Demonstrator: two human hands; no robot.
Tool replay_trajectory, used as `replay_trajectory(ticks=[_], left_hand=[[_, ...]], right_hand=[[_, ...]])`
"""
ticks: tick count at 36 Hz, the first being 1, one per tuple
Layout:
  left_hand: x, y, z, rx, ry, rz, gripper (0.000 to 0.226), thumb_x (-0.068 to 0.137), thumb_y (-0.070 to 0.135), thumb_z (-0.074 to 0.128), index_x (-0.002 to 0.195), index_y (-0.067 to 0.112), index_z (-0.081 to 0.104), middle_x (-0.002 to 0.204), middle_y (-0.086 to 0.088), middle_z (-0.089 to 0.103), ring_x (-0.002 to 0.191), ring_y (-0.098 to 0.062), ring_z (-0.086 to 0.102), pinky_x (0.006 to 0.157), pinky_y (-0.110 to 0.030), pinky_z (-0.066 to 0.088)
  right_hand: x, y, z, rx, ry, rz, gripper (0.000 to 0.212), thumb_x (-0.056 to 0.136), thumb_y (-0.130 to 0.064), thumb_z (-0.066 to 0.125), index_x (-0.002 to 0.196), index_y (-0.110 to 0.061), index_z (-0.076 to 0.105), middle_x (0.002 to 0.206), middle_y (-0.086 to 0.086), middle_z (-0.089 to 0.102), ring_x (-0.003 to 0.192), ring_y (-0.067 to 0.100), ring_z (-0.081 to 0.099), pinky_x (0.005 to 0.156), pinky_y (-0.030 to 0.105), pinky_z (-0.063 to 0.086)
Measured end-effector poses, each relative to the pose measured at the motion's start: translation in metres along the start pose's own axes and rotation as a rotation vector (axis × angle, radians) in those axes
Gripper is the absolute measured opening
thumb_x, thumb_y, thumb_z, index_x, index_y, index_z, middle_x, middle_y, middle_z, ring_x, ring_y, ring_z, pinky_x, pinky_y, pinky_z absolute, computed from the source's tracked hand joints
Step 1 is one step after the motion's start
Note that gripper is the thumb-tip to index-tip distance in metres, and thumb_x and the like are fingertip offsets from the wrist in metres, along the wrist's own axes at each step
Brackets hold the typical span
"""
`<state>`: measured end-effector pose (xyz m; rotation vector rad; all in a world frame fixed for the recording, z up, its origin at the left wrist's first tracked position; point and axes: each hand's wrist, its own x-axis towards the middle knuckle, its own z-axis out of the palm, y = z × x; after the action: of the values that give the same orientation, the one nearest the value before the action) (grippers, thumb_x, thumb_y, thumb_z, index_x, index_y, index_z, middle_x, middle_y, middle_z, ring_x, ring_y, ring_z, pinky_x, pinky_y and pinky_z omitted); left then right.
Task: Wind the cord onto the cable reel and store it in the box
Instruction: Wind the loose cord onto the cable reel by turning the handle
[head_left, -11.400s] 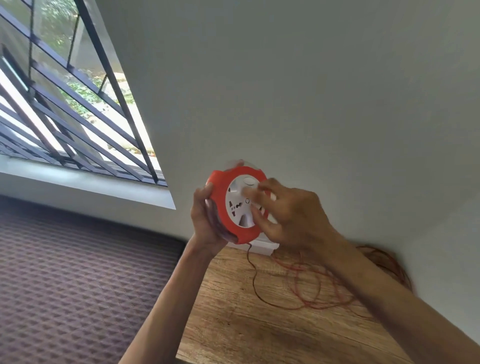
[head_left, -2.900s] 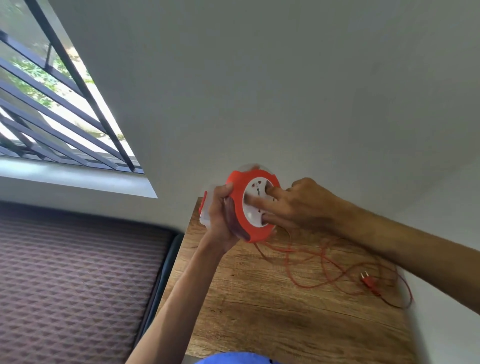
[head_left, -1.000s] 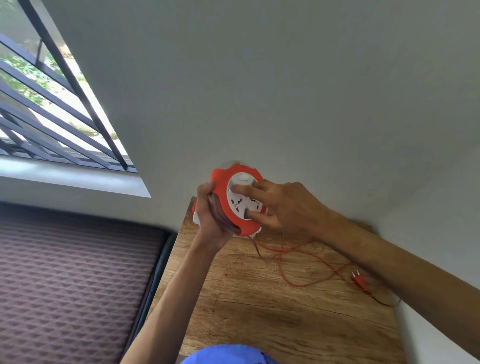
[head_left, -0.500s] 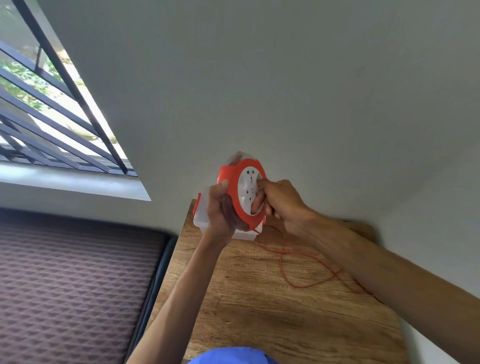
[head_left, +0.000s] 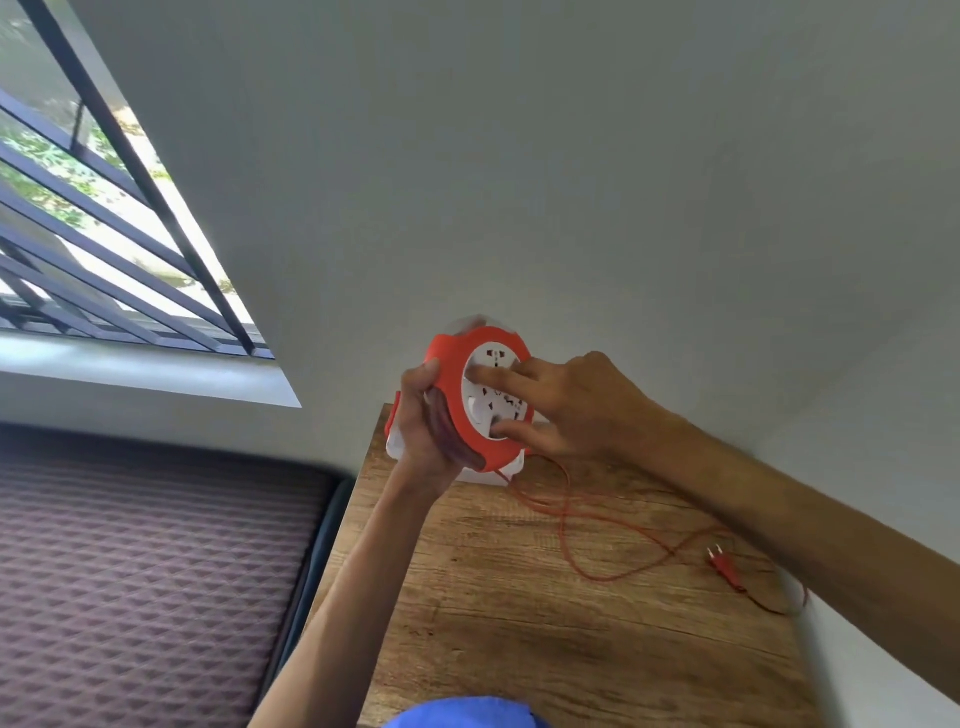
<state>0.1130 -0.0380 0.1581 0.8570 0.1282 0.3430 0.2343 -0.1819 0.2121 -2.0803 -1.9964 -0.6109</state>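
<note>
Reel (head_left: 475, 395) up in the air over the desk's (head_left: 519, 623) far left corner, left hand (head_left: 423, 431) w/ its grip closed round the orange rim, right hand (head_left: 558, 402) w/ fingertips pressed on the white face, prob. to spin it. Looks light, rigid plastic; rim's the spot to hold. Cord (head_left: 597, 530) thin, floppy, loops toward the right edge, plug (head_left: 724, 566) near there, could snag. Box (head_left: 498, 470) just behind the reel, mostly hidden.
</note>
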Motion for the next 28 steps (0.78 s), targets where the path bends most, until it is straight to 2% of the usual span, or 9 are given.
replay_trajectory(ticks=[6, 9, 11, 14, 18, 21, 23, 26, 28], left_hand=[[0.001, 0.007, 0.006, 0.041, -0.04, 0.013, 0.105, 0.089, 0.063, 0.071, 0.165, 0.001, 0.033, 0.141, -0.028, 0.058, 0.126, -0.046, 0.058, 0.101, -0.053, 0.052], [-0.001, 0.011, 0.011, 0.076, -0.059, 0.057, 0.104, 0.09, 0.062, 0.07, 0.164, 0.0, 0.034, 0.142, -0.026, 0.061, 0.127, -0.043, 0.061, 0.102, -0.053, 0.054], [-0.003, 0.011, 0.017, 0.073, -0.042, 0.056, 0.097, 0.086, 0.066, 0.072, 0.159, 0.007, 0.049, 0.14, -0.027, 0.064, 0.127, -0.047, 0.06, 0.107, -0.058, 0.05], [-0.004, 0.013, 0.022, 0.19, -0.033, 0.032, 0.058, 0.077, 0.072, 0.077, 0.124, 0.039, 0.081, 0.12, -0.021, 0.073, 0.111, -0.044, 0.067, 0.099, -0.056, 0.054], [-0.005, 0.016, 0.021, 0.171, -0.059, 0.036, 0.047, 0.083, 0.063, 0.072, 0.121, 0.038, 0.082, 0.11, -0.009, 0.078, 0.1, -0.031, 0.073, 0.086, -0.044, 0.06], [-0.003, 0.013, 0.019, 0.097, -0.043, 0.102, 0.061, 0.082, 0.072, 0.072, 0.128, 0.031, 0.079, 0.116, -0.007, 0.078, 0.106, -0.029, 0.072, 0.089, -0.045, 0.059], [-0.001, 0.011, 0.017, 0.058, 0.014, 0.106, 0.079, 0.081, 0.07, 0.073, 0.142, 0.02, 0.07, 0.127, -0.015, 0.073, 0.118, -0.036, 0.067, 0.098, -0.051, 0.054], [0.004, 0.01, 0.014, 0.005, 0.073, 0.09, 0.106, 0.083, 0.067, 0.073, 0.161, 0.002, 0.043, 0.137, -0.024, 0.062, 0.125, -0.04, 0.061, 0.1, -0.051, 0.056], [0.007, 0.009, 0.007, 0.005, 0.066, 0.107, 0.105, 0.087, 0.066, 0.069, 0.163, 0.0, 0.039, 0.138, -0.025, 0.06, 0.125, -0.04, 0.061, 0.099, -0.049, 0.057]], right_hand=[[-0.004, -0.009, 0.009, 0.033, 0.131, 0.121, 0.067, 0.087, -0.054, 0.081, 0.135, -0.009, 0.071, 0.088, 0.013, 0.083, 0.056, 0.029, 0.074, 0.049, 0.03, 0.056], [0.005, -0.019, 0.008, 0.146, 0.187, 0.442, 0.065, 0.085, -0.07, 0.072, 0.12, -0.015, 0.077, 0.084, 0.004, 0.082, 0.062, 0.023, 0.075, 0.059, 0.029, 0.057], [0.011, -0.026, 0.009, 0.231, 0.175, 0.705, 0.063, 0.089, -0.077, 0.058, 0.103, -0.02, 0.081, 0.081, -0.004, 0.08, 0.062, 0.015, 0.072, 0.062, 0.024, 0.051], [0.018, -0.032, 0.014, 0.71, 0.1, 1.15, 0.06, 0.099, -0.071, 0.053, 0.079, -0.02, 0.077, 0.063, -0.008, 0.074, 0.052, 0.009, 0.07, 0.057, 0.026, 0.052], [0.015, -0.031, 0.013, 1.222, -0.062, 1.487, 0.057, 0.109, -0.049, 0.053, 0.083, -0.004, 0.079, 0.039, -0.008, 0.054, 0.033, 0.005, 0.041, 0.035, 0.016, 0.032], [0.009, -0.042, 0.016, 1.146, -0.025, 1.372, 0.065, 0.113, -0.042, 0.044, 0.068, -0.008, 0.076, 0.039, -0.004, 0.057, 0.031, 0.005, 0.046, 0.035, 0.013, 0.036], [0.005, -0.049, 0.019, 0.788, 0.046, 1.103, 0.067, 0.113, -0.047, 0.042, 0.068, -0.013, 0.077, 0.05, -0.002, 0.068, 0.04, 0.006, 0.061, 0.048, 0.014, 0.048], [-0.003, -0.042, 0.016, 0.165, 0.127, 0.538, 0.035, 0.109, -0.042, 0.054, 0.103, -0.013, 0.074, 0.089, 0.002, 0.08, 0.059, 0.014, 0.072, 0.051, 0.022, 0.05], [-0.006, -0.037, 0.012, 0.006, 0.063, 0.259, 0.034, 0.106, -0.038, 0.057, 0.131, -0.016, 0.063, 0.116, 0.007, 0.075, 0.073, 0.023, 0.076, 0.052, 0.026, 0.055]])
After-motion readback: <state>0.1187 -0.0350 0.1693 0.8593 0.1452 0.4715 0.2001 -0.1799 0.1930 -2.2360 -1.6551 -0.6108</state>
